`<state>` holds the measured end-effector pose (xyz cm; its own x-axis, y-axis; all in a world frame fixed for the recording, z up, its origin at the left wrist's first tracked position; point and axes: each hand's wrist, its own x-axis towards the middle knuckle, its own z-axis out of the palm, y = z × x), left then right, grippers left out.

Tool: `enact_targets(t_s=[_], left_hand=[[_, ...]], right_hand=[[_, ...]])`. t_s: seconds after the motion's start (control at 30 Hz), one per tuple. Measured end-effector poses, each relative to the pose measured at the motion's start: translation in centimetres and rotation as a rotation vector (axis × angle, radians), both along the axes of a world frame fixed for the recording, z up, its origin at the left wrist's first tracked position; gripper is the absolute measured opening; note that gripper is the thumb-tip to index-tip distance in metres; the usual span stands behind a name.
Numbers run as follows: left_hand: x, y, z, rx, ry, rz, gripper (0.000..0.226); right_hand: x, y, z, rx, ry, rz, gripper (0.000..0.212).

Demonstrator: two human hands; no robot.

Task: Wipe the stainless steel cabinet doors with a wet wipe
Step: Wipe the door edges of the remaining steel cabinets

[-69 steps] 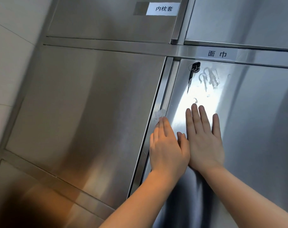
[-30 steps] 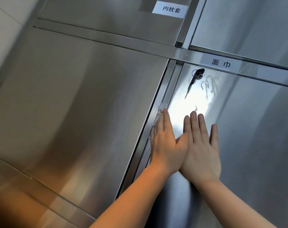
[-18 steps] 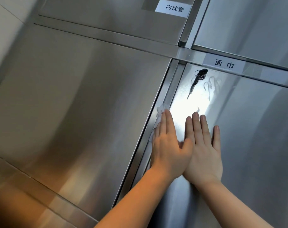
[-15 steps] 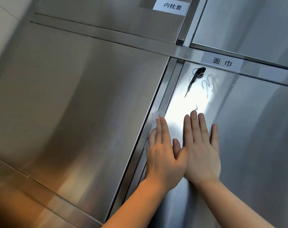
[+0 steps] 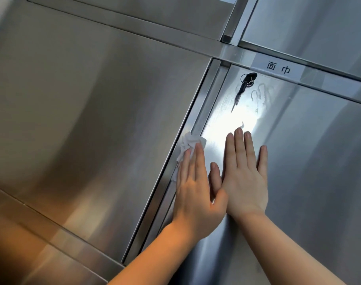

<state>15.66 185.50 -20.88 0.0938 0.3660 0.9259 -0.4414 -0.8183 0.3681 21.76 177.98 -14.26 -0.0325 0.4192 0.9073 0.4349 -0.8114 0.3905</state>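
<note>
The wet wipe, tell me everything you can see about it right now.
The wet wipe is white, thin and crumpled into uneven folds, looking like damp tissue. The left hand presses it flat-fingered against the steel strip at the left edge of the right-hand cabinet door. Its bunched top sticks out past the fingertips and a little shows left of the fingers; the rest is hidden under the hand.

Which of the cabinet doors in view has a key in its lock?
The lower right door, under the white label. A black key hangs from its lock near the top left corner; the other doors show none. Both hands rest on this door.
</note>
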Motion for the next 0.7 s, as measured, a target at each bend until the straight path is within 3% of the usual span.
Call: enact_targets(t_s=[0.13, 0.3, 0.53, 0.7], left_hand=[[0.1, 1.2, 2.5, -0.024, 0.030, -0.050, 0.080], [0.0, 0.7, 0.4, -0.029, 0.036, 0.005, 0.074], [-0.3, 1.9, 6.1, 0.030, 0.128, -0.066, 0.091], [-0.8, 0.5, -0.7, 0.098, 0.101, 0.090, 0.080]], right_hand=[[0.2, 0.0, 0.0, -0.014, 0.006, -0.006, 0.071], [0.0, 0.0, 0.0, -0.010, 0.020, -0.003, 0.071], [-0.4, 0.0, 0.1, 0.013, 0.011, -0.008, 0.071], [-0.3, 0.0, 0.1, 0.000, 0.017, 0.017, 0.070]])
